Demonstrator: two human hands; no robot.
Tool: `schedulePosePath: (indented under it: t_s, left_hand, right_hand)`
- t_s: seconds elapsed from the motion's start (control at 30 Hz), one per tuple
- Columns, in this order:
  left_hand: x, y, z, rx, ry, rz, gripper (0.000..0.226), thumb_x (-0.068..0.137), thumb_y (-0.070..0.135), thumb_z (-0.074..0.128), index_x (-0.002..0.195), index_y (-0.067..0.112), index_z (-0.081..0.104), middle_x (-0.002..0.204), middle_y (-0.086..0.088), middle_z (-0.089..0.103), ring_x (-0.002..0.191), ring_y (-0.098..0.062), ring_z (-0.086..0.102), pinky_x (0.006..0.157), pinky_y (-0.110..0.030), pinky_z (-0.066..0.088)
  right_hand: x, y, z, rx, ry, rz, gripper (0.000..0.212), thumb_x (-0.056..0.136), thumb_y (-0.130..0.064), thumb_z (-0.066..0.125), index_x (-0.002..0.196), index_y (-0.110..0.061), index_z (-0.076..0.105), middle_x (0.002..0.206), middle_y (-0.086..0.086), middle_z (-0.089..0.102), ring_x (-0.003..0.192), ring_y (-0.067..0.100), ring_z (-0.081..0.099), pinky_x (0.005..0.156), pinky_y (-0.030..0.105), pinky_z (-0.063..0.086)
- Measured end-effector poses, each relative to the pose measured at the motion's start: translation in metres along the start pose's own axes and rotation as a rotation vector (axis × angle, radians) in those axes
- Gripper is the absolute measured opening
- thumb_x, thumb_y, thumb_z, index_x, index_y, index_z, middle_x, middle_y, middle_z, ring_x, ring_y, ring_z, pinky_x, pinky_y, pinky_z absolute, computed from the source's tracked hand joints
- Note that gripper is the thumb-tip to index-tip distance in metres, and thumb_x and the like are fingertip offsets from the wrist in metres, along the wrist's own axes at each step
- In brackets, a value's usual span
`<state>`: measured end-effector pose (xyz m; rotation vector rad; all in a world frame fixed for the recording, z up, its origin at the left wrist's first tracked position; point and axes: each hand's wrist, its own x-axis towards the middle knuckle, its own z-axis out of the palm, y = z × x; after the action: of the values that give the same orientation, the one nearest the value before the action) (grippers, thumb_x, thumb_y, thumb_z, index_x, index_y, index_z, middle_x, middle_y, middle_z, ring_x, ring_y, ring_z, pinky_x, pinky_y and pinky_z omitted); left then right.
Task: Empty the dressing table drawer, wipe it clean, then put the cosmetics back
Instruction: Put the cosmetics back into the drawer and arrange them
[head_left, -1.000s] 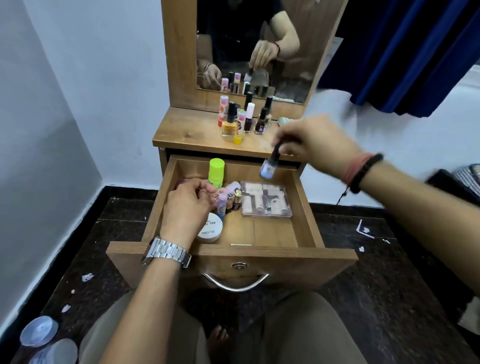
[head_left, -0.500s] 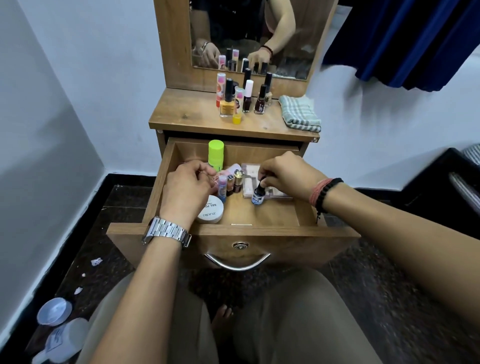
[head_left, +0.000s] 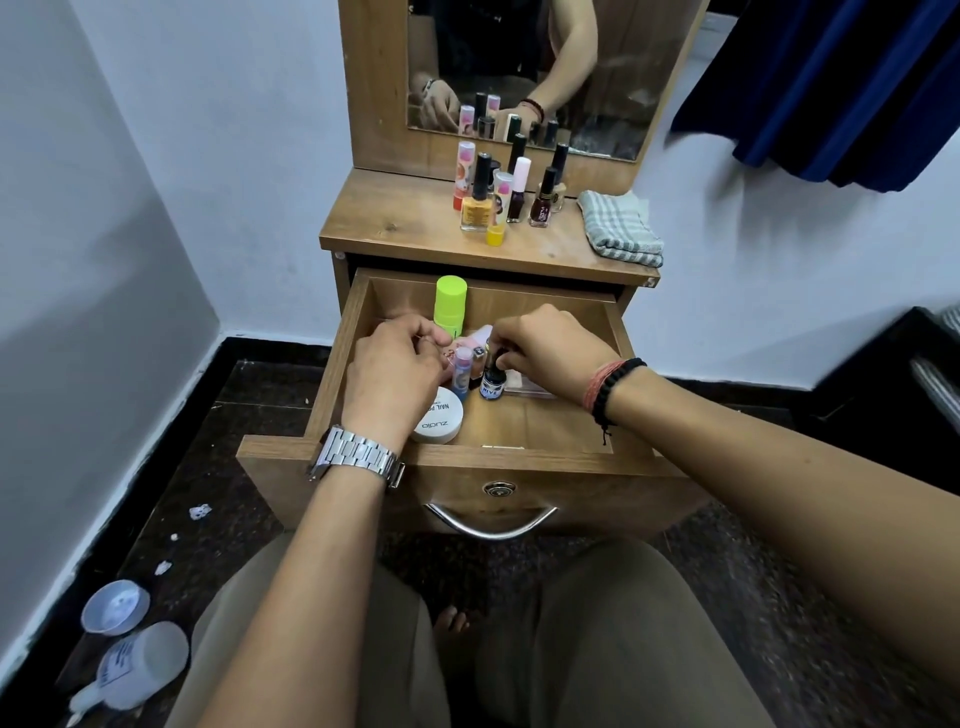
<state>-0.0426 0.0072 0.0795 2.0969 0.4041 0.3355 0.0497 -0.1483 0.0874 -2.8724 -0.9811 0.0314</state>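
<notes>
In the drawer, right hand pinches blue bottle

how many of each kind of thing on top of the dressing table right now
glass nail polish bottles with tall caps: 5
pink printed plastic tubes: 2
folded grey checked cloth: 1
total: 8 that can be made out; the back row is partly hidden

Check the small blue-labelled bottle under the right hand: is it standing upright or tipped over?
Upright. The blue-labelled bottle stands on the drawer floor, cap up, with the right hand pinching its cap.
</notes>
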Motion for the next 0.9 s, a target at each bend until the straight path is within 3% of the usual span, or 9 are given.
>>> schedulePosePath:
  t_s: [0.2, 0.37, 0.5, 0.6, 0.73, 0.83, 0.9]
  left_hand:
    - [0.001, -0.001, 0.001, -0.036, -0.006, 0.002, 0.030, 0.091, 0.014, 0.050, 0.069, 0.030, 0.060, 0.075, 0.008, 0.070, 0.078, -0.020, 0.070, 0.077, -0.042, 0.056]
    - [0.002, -0.004, 0.002, -0.037, -0.023, 0.013, 0.029, 0.090, 0.014, 0.048, 0.070, 0.031, 0.060, 0.077, 0.006, 0.071, 0.081, -0.022, 0.071, 0.077, -0.044, 0.056]
    - [0.003, -0.006, 0.003, -0.066, -0.043, 0.003, 0.028, 0.091, 0.015, 0.048, 0.072, 0.031, 0.062, 0.080, 0.006, 0.071, 0.082, -0.022, 0.071, 0.077, -0.046, 0.057]
    - [0.004, -0.007, 0.003, -0.072, -0.042, 0.007, 0.029, 0.092, 0.015, 0.048, 0.073, 0.032, 0.061, 0.079, 0.003, 0.071, 0.080, -0.023, 0.071, 0.075, -0.046, 0.057]
    - [0.003, -0.007, 0.003, -0.078, -0.032, 0.011, 0.031, 0.090, 0.014, 0.047, 0.073, 0.034, 0.063, 0.077, 0.003, 0.071, 0.077, -0.023, 0.070, 0.074, -0.046, 0.056]
    - [0.005, -0.007, 0.002, -0.053, -0.030, 0.021, 0.026, 0.090, 0.013, 0.046, 0.080, 0.028, 0.065, 0.082, 0.004, 0.072, 0.078, -0.022, 0.069, 0.074, -0.044, 0.055]
    - [0.006, -0.008, 0.003, -0.054, -0.033, 0.018, 0.024, 0.091, 0.014, 0.046, 0.084, 0.026, 0.066, 0.082, 0.005, 0.072, 0.076, -0.020, 0.069, 0.072, -0.043, 0.055]
  right_hand:
    - [-0.002, 0.001, 0.004, -0.016, 0.044, -0.012, 0.019, 0.085, -0.026, 0.063, 0.099, -0.024, 0.050, 0.091, 0.007, 0.065, 0.087, 0.034, 0.061, 0.071, 0.039, 0.050]
    - [0.002, -0.004, -0.031, 0.039, 0.250, -0.039, 0.023, 0.086, -0.045, 0.062, 0.094, -0.025, 0.053, 0.086, -0.007, 0.063, 0.077, 0.014, 0.059, 0.068, 0.032, 0.051]
    - [0.036, 0.007, -0.072, 0.161, 0.477, -0.024, 0.005, 0.089, -0.023, 0.059, 0.093, -0.022, 0.062, 0.083, -0.008, 0.064, 0.078, 0.009, 0.060, 0.080, 0.034, 0.053]
    - [0.069, 0.019, -0.104, 0.190, 0.569, 0.050, 0.017, 0.090, -0.015, 0.055, 0.100, -0.021, 0.067, 0.091, -0.007, 0.067, 0.083, 0.008, 0.062, 0.083, 0.028, 0.053]
    - [0.109, 0.027, -0.135, 0.077, 0.462, 0.074, 0.020, 0.088, -0.016, 0.058, 0.101, -0.020, 0.072, 0.101, -0.001, 0.072, 0.099, 0.015, 0.065, 0.094, 0.031, 0.049]
    - [0.133, 0.026, -0.143, -0.026, 0.330, 0.073, 0.018, 0.086, -0.017, 0.064, 0.101, -0.017, 0.074, 0.102, 0.002, 0.072, 0.102, 0.017, 0.063, 0.093, 0.029, 0.049]
    - [0.147, 0.024, -0.143, -0.095, 0.224, 0.075, 0.017, 0.084, -0.021, 0.069, 0.100, -0.017, 0.074, 0.102, 0.004, 0.072, 0.102, 0.019, 0.062, 0.093, 0.036, 0.050]
